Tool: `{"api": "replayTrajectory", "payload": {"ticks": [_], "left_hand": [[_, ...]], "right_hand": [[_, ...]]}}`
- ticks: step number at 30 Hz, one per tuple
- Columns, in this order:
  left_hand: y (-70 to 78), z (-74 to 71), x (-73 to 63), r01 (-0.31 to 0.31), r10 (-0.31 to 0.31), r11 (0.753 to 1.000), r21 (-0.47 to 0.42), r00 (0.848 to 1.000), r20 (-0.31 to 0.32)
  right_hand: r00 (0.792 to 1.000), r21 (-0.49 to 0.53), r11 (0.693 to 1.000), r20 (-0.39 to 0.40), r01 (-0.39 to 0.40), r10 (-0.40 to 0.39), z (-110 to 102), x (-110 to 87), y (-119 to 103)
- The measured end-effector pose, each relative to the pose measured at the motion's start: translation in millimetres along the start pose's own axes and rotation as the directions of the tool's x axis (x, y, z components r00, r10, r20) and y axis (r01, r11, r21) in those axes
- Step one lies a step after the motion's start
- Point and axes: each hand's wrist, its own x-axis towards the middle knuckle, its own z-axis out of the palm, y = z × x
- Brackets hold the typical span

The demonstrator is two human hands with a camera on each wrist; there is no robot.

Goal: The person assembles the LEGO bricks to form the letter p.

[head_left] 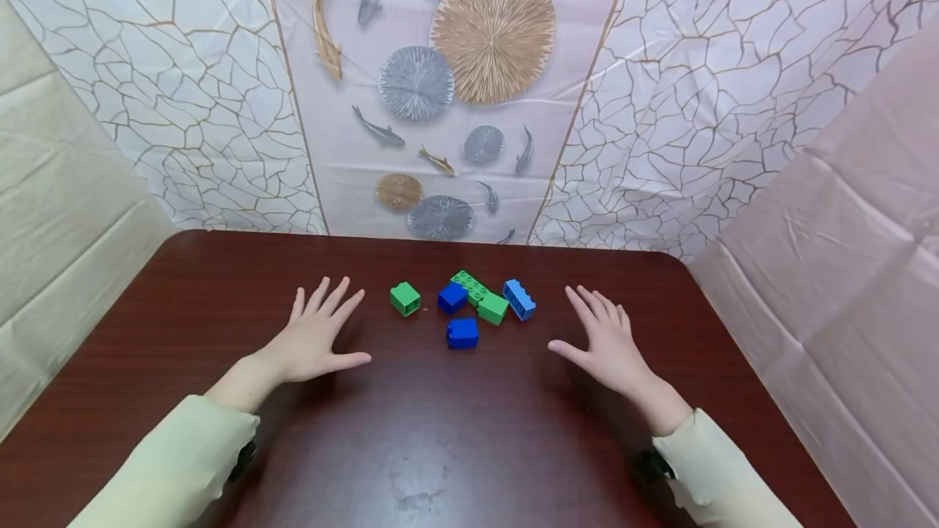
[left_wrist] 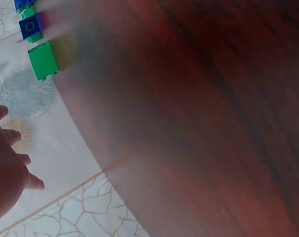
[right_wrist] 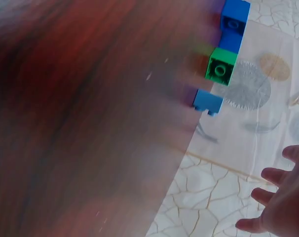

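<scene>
Several toy building bricks lie loose on the dark red-brown table, between my two hands in the head view. A green brick (head_left: 405, 299) is nearest my left hand (head_left: 311, 341), whose fingers are spread and hold nothing. Toward the middle are a dark blue brick (head_left: 452, 298), a long green brick (head_left: 469, 287) with studs up, and another green brick (head_left: 492, 308) against it. A second dark blue brick (head_left: 462, 333) lies closer to me. The light blue brick (head_left: 519, 300), tipped on its side, is nearest my right hand (head_left: 607, 346), also spread and holding nothing.
The table (head_left: 411, 438) has rounded far corners and meets a patterned cloth (head_left: 345, 178) hanging behind it. Pale padded panels (head_left: 829, 251) stand at both sides. Dark devices are partly visible beneath both sleeve cuffs.
</scene>
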Motion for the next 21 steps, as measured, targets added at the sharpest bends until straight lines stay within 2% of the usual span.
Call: {"api": "replayTrajectory", "payload": {"ticks": [5, 11, 16, 21], "left_hand": [[-0.8, 2.7, 15.9, 0.048, -0.046, 0.995, -0.089, 0.998, 0.032], [2.1, 6.3, 37.6, 0.144, -0.136, 0.975, -0.167, 0.989, 0.061], [8.6, 10.8, 54.0, 0.234, -0.224, 0.957, -0.17, 0.971, 0.078], [16.0, 16.0, 66.8, 0.319, -0.305, 0.929, -0.187, 0.947, 0.102]], "right_hand": [[1.0, 0.134, 0.991, 0.001, -0.005, 0.004, 4.3, 13.4, -15.0], [0.998, 0.244, 0.97, 0.067, -0.01, -0.006, 14.3, 29.2, -37.9], [0.991, 0.265, 0.964, 0.131, -0.003, -0.033, 26.1, 40.9, -56.3], [0.98, 0.279, 0.96, 0.192, -0.004, -0.052, 38.2, 50.5, -70.8]]}}
